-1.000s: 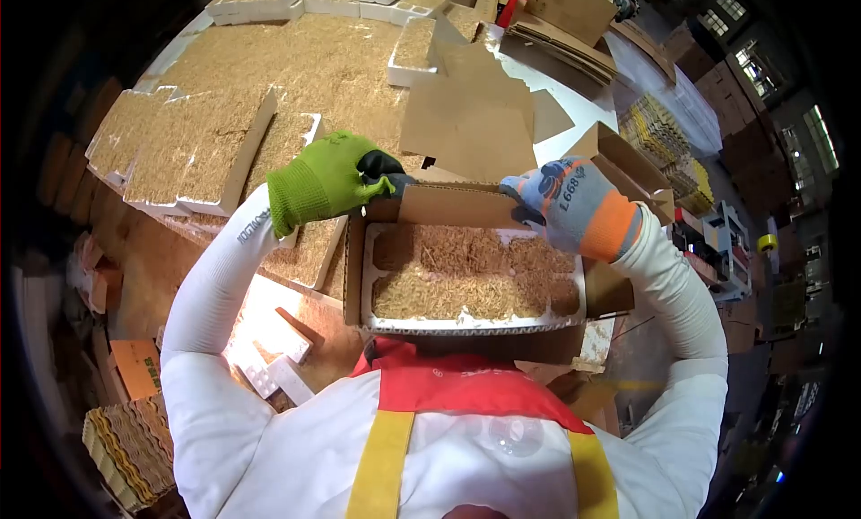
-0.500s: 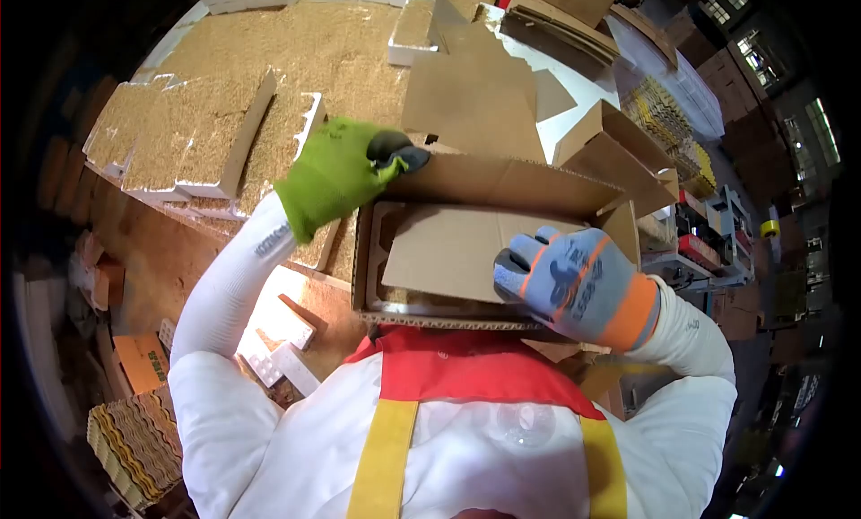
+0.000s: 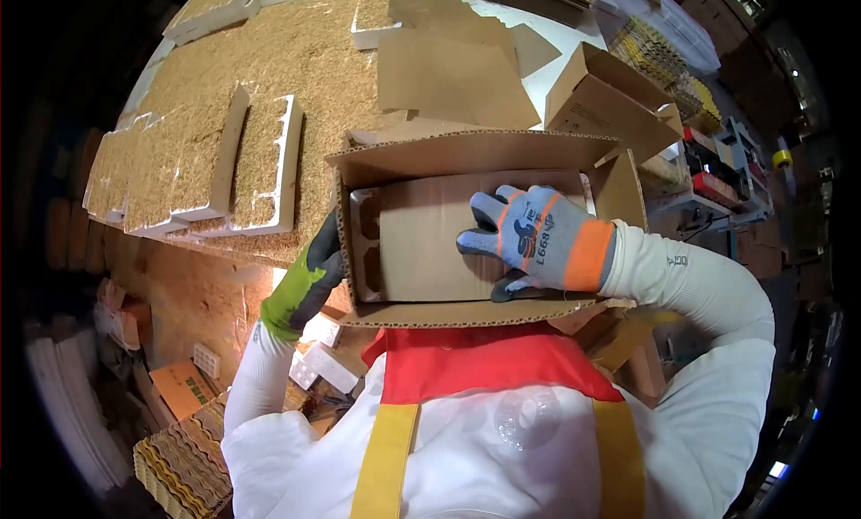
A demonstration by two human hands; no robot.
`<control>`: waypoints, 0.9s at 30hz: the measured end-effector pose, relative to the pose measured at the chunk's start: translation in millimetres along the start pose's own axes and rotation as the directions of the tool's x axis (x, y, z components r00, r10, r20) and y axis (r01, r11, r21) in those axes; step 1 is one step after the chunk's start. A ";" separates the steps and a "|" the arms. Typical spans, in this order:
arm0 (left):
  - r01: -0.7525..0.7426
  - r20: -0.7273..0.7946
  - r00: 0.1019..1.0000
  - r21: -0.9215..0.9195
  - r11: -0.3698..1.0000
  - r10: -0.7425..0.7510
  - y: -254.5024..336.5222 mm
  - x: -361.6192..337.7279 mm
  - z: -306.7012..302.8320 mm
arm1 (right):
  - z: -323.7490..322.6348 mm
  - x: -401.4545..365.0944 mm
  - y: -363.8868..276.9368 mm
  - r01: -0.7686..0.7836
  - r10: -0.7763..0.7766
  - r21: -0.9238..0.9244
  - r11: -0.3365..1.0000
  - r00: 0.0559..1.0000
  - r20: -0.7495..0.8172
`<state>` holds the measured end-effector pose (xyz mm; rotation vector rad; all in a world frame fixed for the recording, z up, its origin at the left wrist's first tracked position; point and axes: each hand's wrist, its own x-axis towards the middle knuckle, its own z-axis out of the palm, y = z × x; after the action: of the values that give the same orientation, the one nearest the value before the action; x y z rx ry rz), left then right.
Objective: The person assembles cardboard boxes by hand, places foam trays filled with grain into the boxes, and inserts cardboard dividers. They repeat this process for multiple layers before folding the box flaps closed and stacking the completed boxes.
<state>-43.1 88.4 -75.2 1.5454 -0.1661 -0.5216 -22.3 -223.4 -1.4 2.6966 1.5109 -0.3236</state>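
In front of my chest stands an open cardboard box (image 3: 475, 153), its flaps up. A flat cardboard sheet (image 3: 421, 241) lies inside it, over a white tray with rounded cutouts (image 3: 365, 227) that shows at the left end. My right hand (image 3: 538, 236), in a grey-blue and orange glove, rests on the sheet with its fingers spread. My left hand (image 3: 309, 281), in a green glove with a dark palm, holds the box by its left wall from outside. Some of its fingertips are hidden by the box.
Left and ahead, straw-coloured filled white foam trays (image 3: 260, 169) cover the table. Beyond the box lie loose cardboard sheets (image 3: 453, 70) and another open carton (image 3: 610, 93). Wavy stacked sheets (image 3: 184, 456) stand low on the left. Red and grey equipment (image 3: 717, 169) is at the right.
My left hand has moved from the box's far left flap down to its left wall. My right hand has shifted inward, spreading over the sheet, which now lies flatter in the box.
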 end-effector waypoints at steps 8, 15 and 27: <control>0.180 -0.076 0.977 -0.200 0.963 -0.198 -8.0 23.6 23.2 | -65.3 -48.3 24.5 0.111 0.084 0.608 0.786 0.956 -0.282; 0.249 -0.151 0.949 -0.168 0.954 -0.275 -2.1 20.1 33.5 | 34.2 -128.7 34.9 -0.029 0.497 0.669 0.742 0.694 -0.521; 0.202 -0.209 0.949 -0.174 0.964 -0.237 -25.0 3.3 3.4 | 247.3 -78.4 34.9 0.112 0.946 0.974 0.196 0.241 -0.218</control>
<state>-47.0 85.4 -100.2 1.4702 0.2216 -0.5148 -72.9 -339.9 -230.2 4.4827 -0.4173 0.7619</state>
